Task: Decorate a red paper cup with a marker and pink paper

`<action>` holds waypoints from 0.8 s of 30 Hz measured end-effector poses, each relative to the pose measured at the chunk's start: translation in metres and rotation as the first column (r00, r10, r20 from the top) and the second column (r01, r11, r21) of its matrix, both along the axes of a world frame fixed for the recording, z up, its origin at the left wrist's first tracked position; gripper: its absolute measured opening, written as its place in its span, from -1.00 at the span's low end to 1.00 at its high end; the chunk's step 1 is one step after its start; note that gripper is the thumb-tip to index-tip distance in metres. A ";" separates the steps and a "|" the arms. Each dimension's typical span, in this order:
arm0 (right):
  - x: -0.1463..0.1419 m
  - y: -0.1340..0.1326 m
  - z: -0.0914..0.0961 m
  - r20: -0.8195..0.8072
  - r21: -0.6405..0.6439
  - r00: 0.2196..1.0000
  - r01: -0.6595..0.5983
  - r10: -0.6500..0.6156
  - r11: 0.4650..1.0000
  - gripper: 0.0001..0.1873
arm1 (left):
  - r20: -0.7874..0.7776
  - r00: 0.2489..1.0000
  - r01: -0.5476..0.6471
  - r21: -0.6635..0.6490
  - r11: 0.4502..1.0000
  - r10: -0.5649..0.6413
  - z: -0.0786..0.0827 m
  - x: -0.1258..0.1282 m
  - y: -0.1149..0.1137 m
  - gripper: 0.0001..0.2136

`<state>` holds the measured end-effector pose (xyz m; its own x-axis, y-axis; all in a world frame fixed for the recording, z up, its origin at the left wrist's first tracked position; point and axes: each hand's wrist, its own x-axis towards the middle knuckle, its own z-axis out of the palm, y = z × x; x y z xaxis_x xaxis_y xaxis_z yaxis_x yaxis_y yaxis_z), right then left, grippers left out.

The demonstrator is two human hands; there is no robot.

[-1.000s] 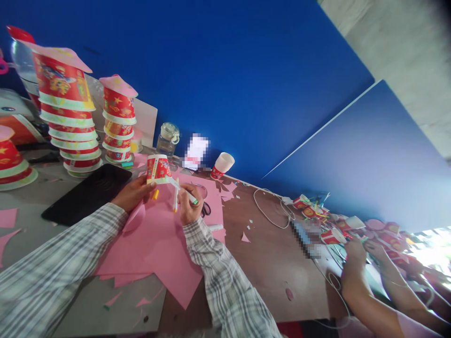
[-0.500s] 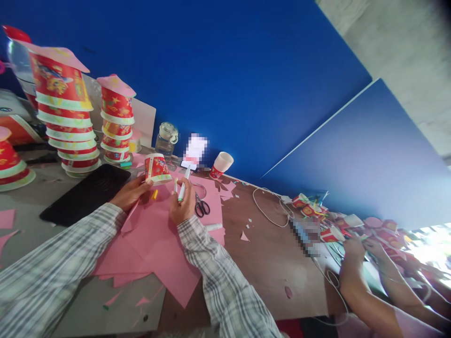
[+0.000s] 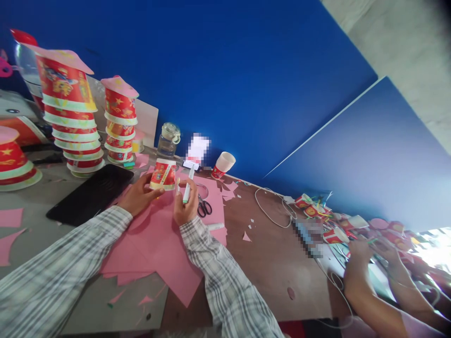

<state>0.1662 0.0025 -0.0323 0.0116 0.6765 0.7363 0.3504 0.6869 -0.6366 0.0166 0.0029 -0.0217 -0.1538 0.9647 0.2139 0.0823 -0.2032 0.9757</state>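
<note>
Head view: red paper-cup towers (image 3: 72, 115) done, pink paper tops (image 3: 120, 86) on, left hand (image 3: 141, 195) grip clamped on loose red-and-white paper cup (image 3: 163, 173) above pink paper sheets (image 3: 155, 249), its colouring seemingly unfinished, right hand (image 3: 185, 209) grip closed round white plastic marker (image 3: 188, 188).

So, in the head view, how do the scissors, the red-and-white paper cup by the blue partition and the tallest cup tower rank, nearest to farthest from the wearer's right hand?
1. Black-handled scissors: just right of the right hand.
2. Red-and-white paper cup: farther back and right, by the blue partition.
3. Tallest cup tower: well off to the left.
</note>
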 end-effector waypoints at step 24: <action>0.000 0.008 0.002 -0.292 -0.210 0.952 -0.158 0.093 0.965 -0.54 | 0.143 0.987 0.067 0.045 0.997 -0.073 0.004 0.007 -0.010 -0.49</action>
<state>0.1664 0.0108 -0.0306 0.0966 0.8349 0.5418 0.0582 0.5387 -0.8405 0.0231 -0.0073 -0.0180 -0.1186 0.9651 0.2334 -0.0747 -0.2430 0.9671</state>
